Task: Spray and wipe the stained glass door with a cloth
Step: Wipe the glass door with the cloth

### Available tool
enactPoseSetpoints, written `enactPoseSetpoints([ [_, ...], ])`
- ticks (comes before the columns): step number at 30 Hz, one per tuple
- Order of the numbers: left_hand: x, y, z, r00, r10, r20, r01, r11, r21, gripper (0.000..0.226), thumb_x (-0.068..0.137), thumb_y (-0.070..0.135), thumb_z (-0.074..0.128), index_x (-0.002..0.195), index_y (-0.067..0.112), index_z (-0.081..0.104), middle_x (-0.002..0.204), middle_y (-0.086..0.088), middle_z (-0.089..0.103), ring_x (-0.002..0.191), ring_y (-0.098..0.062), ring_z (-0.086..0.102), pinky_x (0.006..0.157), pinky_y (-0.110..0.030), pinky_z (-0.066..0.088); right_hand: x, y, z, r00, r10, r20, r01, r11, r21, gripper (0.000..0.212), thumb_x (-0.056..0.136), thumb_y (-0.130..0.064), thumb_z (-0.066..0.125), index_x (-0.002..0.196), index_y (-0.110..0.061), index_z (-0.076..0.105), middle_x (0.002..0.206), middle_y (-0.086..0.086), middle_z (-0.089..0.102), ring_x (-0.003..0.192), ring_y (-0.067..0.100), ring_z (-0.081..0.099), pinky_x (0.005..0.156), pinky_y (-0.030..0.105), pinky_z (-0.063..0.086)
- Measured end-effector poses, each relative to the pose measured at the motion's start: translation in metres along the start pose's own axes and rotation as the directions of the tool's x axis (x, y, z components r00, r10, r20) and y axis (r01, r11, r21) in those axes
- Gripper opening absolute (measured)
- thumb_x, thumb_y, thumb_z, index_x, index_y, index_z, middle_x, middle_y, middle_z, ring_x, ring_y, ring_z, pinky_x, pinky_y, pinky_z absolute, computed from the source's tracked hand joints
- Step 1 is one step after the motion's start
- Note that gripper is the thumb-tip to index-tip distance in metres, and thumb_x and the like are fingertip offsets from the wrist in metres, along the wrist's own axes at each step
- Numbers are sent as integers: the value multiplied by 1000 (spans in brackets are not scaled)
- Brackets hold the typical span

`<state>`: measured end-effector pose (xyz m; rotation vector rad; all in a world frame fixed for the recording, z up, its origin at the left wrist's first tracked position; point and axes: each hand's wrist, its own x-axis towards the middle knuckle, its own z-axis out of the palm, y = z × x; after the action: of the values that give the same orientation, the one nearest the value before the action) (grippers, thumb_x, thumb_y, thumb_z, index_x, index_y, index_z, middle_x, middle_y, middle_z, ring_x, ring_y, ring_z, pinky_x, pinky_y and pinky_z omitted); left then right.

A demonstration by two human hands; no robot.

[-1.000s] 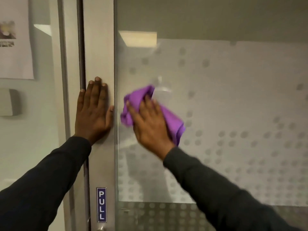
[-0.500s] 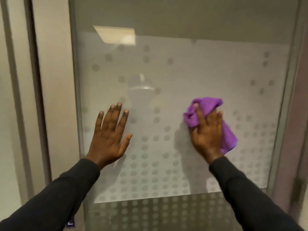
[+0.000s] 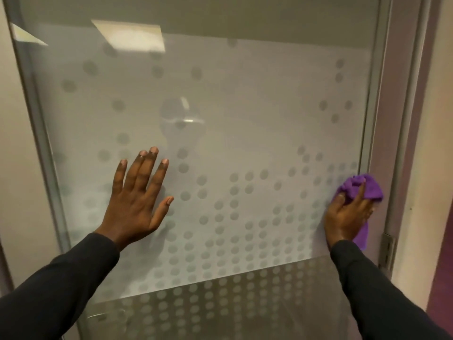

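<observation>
Glass door (image 3: pixel 245 106): fills most of the frame, seen close up. A frosted film covers the pane, with rows of round grey dots that are sparse toward the top and dense toward the bottom. A clearer, darker band with the same dots is seen along the lower edge. A ceiling light reflection (image 3: pixel 127 35) is noted at the upper left of the glass, and a faint blurred reflection near the centre.

Far left: a pale wall panel and the thin grey metal frame (image 3: pixel 46 168), slanted in this wide view.

Left of centre: the left hand (image 3: pixel 137 202) is laid flat on the glass, fingers straight and spread, thumb out to the side. A dark sleeve (image 3: pixel 61 290) covers the arm.

Right edge of the pane: a purple cloth (image 3: pixel 367 190), soft and bunched, is pressed against the glass just beside the right frame post (image 3: pixel 377 119). It is held under the right hand (image 3: pixel 345 217), forefinger stretched across it, other fingers curled into its folds. One tail of the cloth hangs below the palm.

Far right: a metal hinge (image 3: pixel 387 251) is seen on the jamb, then a cream wall (image 3: pixel 421 168).
</observation>
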<state>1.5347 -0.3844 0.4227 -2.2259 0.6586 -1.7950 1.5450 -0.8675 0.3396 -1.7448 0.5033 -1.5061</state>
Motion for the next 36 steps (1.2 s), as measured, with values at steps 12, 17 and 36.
enactPoseSetpoints([
  [12, -38, -40, -16, 995, -77, 58, 76, 997, 17, 76, 100, 53, 28, 162, 10, 18, 171, -15, 7, 159, -32, 8, 126, -56, 7, -107, -96, 46, 991, 128, -28, -126, 990, 70, 70, 101, -50, 38, 162, -21, 20, 165, 20, 24, 152, 41, 23, 126, 54, 12],
  [17, -62, -67, -24, 990, -132, 59, 130, 991, 29, 77, 100, 52, 31, 162, 10, 17, 171, -15, 5, 159, -33, 7, 126, -56, 6, -126, -186, 66, 990, -141, 5, 140, 988, 57, 74, 101, -63, 32, 161, -24, 17, 164, 20, 28, 150, 43, 24, 126, 54, 8],
  [36, -172, -95, -43, 947, -250, 201, 250, 968, 23, 78, 100, 48, 37, 161, 6, 17, 170, -19, 7, 158, -35, 11, 125, -60, 15, -330, -240, 93, 70, -943, 326, 913, 192, 360, 62, 96, -23, 58, 156, -20, 40, 161, 16, 36, 154, 37, 23, 127, 49, 8],
])
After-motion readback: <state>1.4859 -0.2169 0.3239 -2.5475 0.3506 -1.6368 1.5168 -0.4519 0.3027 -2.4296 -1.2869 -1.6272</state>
